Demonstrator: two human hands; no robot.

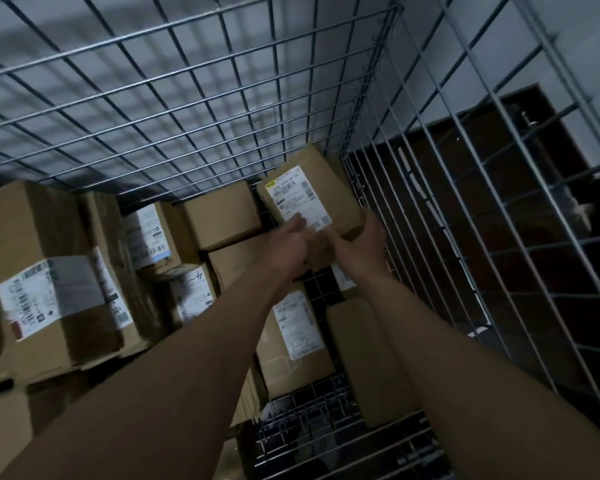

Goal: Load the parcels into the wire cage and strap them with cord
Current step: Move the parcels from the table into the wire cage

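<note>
Left hand (pixel 290 239), right hand (pixel 363 239) on barcode-labelled parcel (pixel 329 181); "1-2" label (pixel 297 323) below

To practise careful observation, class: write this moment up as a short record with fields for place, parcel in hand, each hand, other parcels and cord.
place: inside the wire cage, looking down
parcel in hand: labelled parcel, near the cage's far right corner
left hand: left hand grips its near end, thumb on the white label
right hand: right hand grips its near right edge
other parcels: stacked boxes on the left, more under the arms
cord: none in view
</note>
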